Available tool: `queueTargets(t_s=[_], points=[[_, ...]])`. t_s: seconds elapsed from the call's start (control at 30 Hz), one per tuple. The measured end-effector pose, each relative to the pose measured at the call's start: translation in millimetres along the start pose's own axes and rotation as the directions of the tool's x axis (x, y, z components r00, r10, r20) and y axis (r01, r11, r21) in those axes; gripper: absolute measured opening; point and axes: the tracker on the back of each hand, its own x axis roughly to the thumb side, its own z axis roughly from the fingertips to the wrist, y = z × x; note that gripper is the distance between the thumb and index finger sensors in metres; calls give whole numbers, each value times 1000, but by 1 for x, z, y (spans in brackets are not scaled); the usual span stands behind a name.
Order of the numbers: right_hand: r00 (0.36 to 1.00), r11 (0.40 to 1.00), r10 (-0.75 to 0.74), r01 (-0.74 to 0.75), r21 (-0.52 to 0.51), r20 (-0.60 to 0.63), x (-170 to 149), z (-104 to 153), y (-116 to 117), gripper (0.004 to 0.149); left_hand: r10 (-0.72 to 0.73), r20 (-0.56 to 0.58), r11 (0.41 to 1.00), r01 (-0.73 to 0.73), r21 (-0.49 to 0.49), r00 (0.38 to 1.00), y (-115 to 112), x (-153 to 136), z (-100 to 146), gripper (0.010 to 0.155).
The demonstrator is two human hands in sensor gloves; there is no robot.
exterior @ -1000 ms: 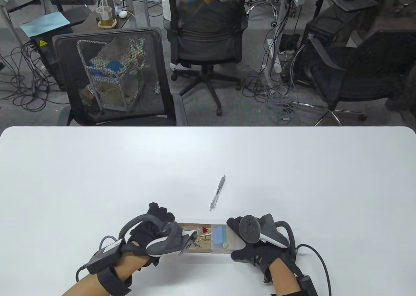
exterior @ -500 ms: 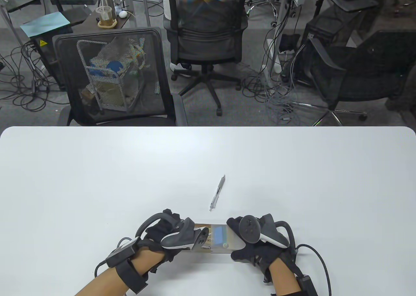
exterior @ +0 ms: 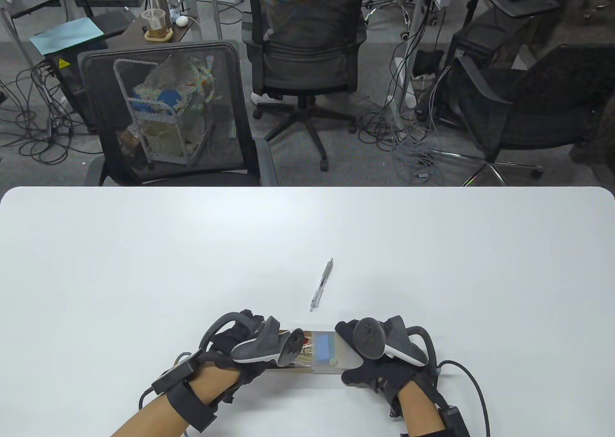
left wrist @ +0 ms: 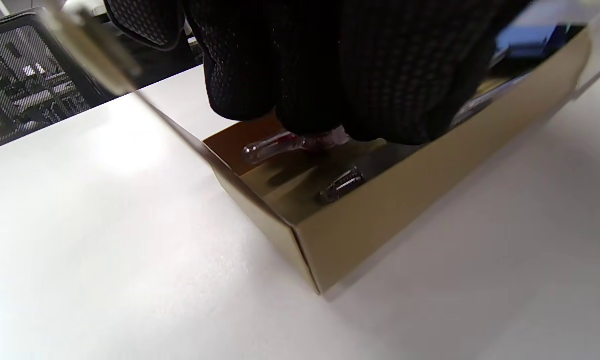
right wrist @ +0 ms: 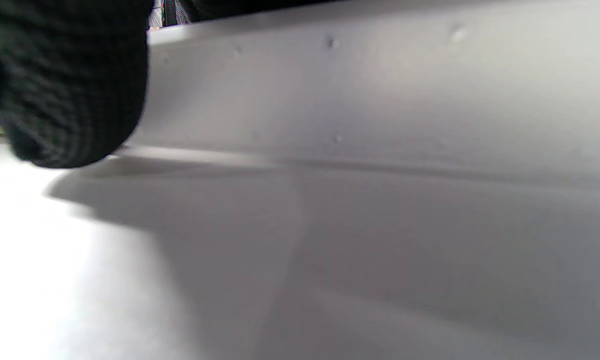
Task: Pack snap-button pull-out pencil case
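Apparently midway: at lower centre the pencil case tray sits part-filled, left hand reaching into it, grip unclear; right hand grips its sleeve; pen unpacked.

Bright, even light (wrist views blurred)

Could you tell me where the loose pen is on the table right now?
In the table view the pen lies alone on the white table, just beyond the pencil case and apart from it, slightly right of centre.
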Motion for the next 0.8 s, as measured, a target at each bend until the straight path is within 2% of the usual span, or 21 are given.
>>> queueTargets(t_s=[0.17,0.33,0.47,0.57,0.7,0.8], points=[[1000,1000,1,-1,-1,0,0,0,0,96,172,-66,978,-163,131,983,10,-35,22,51],[1000,1000,1,-1,-1,0,0,0,0,96,399,-179,891,-335,306,899,6,-85,49,58],[1000,1000,5,-5,-5,1,0,0,0,96,517,-260,823,-390,413,816,-13,-118,68,67],[1000,1000,9,-9,-5,1,1,0,0,96,577,-284,778,-408,479,766,-30,-132,78,74],[1000,1000,11,-11,-10,4,0,1,1,96,572,-323,779,-375,503,754,-46,-141,84,82],[1000,1000,16,-16,-9,5,0,1,0,96,580,-305,769,-386,509,755,-54,-145,90,87]])
